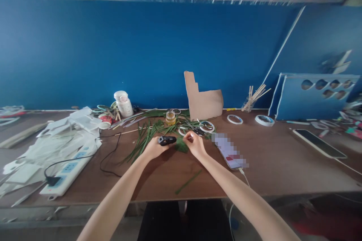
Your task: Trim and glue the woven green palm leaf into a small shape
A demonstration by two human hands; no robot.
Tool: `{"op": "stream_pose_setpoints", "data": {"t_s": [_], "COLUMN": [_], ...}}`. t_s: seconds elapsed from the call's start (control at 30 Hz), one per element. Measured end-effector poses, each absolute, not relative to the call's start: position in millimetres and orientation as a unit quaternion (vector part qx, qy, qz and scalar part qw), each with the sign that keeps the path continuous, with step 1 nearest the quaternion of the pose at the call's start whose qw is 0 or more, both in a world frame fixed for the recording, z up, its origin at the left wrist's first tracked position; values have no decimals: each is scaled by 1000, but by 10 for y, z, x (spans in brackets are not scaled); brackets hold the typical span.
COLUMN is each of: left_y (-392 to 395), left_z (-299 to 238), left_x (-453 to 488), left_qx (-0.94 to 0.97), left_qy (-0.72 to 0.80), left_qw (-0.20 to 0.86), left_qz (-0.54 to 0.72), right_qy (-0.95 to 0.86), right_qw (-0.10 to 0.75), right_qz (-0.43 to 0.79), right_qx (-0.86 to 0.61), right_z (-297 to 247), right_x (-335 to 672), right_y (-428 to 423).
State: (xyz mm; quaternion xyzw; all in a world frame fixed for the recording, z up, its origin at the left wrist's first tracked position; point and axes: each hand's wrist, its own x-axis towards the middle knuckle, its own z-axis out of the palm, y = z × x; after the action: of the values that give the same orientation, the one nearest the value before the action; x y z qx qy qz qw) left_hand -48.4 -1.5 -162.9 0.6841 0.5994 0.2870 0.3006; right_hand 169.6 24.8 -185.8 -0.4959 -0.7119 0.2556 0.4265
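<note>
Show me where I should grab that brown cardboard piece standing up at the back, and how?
I'd pinch the brown cardboard piece by its tall, narrow left part, coming from above. That part sticks up and looks thin enough for finger and thumb. The bottom seems harder: green strips and a white tape ring lie around it.

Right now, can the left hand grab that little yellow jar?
Probably not easily: the left hand already holds a black tool. The jar looks close, though, just beyond some green strips.
</note>
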Motion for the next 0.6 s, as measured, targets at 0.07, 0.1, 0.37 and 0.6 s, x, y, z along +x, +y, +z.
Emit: {"op": "stream_pose_setpoints", "data": {"t_s": [0.07,0.1,0.37,0.6], "left_y": [-18,-20,-38,-45], "left_z": [-1620,-1616,-1598,-1590], "left_x": [-482,-481,-464,-448], "left_qx": [690,691,696,697], "left_qy": [591,588,580,597], "left_qw": [301,300,292,256], "left_qz": [291,295,306,305], "right_qy": [-738,-759,-887,-896], "right_qw": [407,387,223,207], "right_qz": [249,244,150,99], "right_qx": [-477,-463,-377,-381], "right_z": [-1789,-1752,-1670,-1719], "right_x": [1769,1801,1797,1725], "right_y": [276,281,204,177]}}
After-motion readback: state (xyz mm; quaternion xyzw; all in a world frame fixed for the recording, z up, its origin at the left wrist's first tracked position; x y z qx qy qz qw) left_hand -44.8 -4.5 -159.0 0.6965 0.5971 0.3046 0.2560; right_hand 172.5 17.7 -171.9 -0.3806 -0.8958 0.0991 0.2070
